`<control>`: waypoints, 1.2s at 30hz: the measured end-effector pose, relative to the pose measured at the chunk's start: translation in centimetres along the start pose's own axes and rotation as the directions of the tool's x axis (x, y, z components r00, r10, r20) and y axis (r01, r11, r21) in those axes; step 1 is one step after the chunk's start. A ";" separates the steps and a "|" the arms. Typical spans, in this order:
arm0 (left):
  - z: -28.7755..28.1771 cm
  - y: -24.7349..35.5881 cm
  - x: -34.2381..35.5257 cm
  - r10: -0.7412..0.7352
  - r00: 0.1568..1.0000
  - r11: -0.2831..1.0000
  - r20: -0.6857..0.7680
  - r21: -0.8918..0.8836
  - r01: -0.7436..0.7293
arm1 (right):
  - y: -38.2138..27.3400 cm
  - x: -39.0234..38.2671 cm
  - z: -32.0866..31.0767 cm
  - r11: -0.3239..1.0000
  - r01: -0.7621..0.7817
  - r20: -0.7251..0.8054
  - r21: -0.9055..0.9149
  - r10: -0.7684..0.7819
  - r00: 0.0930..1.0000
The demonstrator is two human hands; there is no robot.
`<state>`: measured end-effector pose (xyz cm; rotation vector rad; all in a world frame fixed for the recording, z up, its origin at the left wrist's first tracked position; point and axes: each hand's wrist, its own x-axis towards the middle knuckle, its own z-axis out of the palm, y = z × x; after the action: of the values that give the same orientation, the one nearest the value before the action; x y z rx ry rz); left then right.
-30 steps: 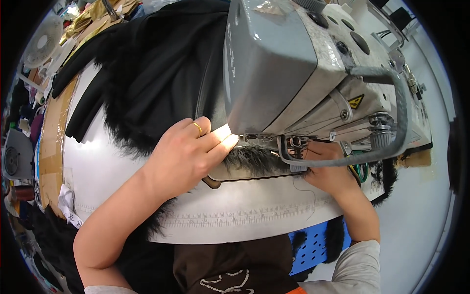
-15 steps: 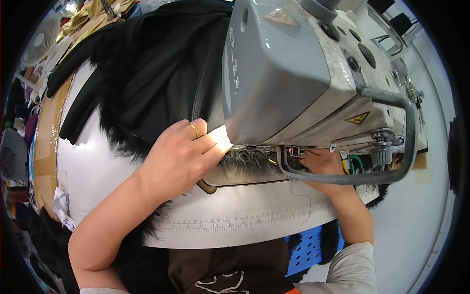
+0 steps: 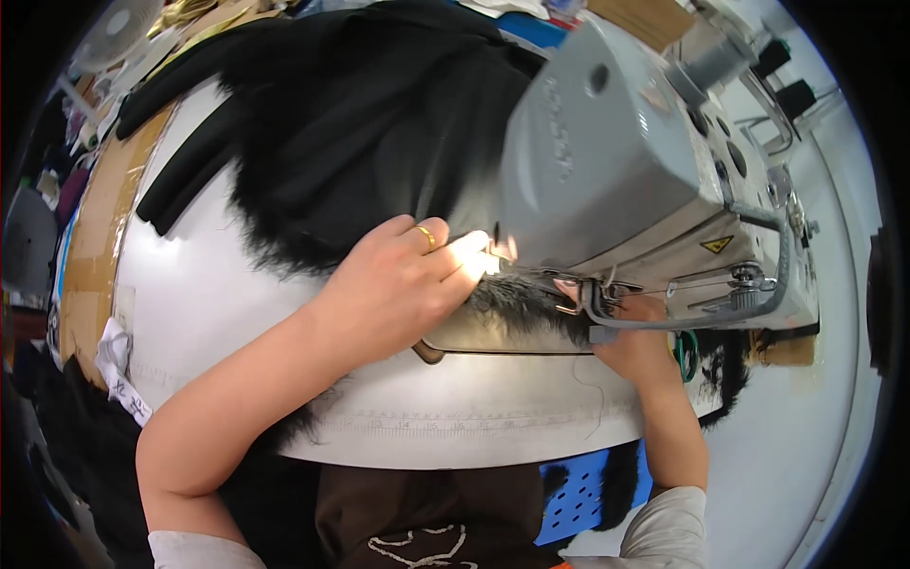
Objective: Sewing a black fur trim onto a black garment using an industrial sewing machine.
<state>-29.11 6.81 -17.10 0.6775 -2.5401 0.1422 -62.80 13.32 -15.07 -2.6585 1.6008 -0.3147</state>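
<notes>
A black garment (image 3: 351,142) with a shaggy fur edge lies spread to the left of the grey sewing machine (image 3: 607,161). My left hand (image 3: 398,289), a gold ring on one finger, is closed on the garment's edge just left of the machine head, its fingertips under a bright light. From there a strip of black fur trim (image 3: 526,302) runs right to the metal presser foot (image 3: 595,296). My right hand (image 3: 633,351) is beside the presser foot, over the trim. The machine parts and guard bar cover most of its fingers, so its grip is unclear.
A bent grey guard bar (image 3: 701,324) crosses above my right wrist. Green-handled scissors (image 3: 689,353) lie right of it. The white table (image 3: 474,408) has ruler marks near its front edge; a loose thread trails there. Below is a blue perforated crate (image 3: 573,498).
The whole view has shifted, so the machine and garment appear further right. Both hands stay at the fur trim, and my left fingertips look slightly closer to the presser foot.
</notes>
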 end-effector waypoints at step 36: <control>2.6 -11.3 0.1 -0.190 0.958 0.938 0.216 -0.249 0.242 | -0.9 1.2 6.3 0.991 0.050 0.375 0.124 -0.094 0.922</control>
<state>-24.78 -3.66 -19.63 0.8876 -2.5700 -0.3603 -60.31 12.16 -20.97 -2.4991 1.3271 0.1061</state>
